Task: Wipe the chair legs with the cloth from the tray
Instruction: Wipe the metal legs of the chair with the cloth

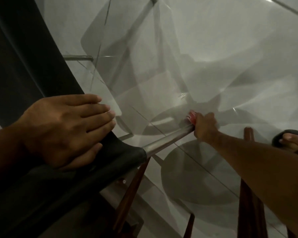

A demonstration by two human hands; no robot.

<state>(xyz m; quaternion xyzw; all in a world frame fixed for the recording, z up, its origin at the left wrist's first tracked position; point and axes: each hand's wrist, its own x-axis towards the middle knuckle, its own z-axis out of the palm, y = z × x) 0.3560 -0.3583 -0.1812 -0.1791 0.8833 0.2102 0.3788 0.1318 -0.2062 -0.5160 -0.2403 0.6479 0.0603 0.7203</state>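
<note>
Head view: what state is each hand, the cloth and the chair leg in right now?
Left hand: flat, fingers spread, resting on the dark chair seat.
Right hand: closed around the cloth.
Red cloth: bunched, pressed against the leg.
Metal chair leg: gripped far down by the right hand.

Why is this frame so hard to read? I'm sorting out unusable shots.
Head view: dim overall; motion blur ghosts the metal chair leg and smears the right hand gripping the red cloth; overlapping shadows crowd the pale floor; wide-angle bending curves the dark seat; the left hand stays fairly sharp.
</note>
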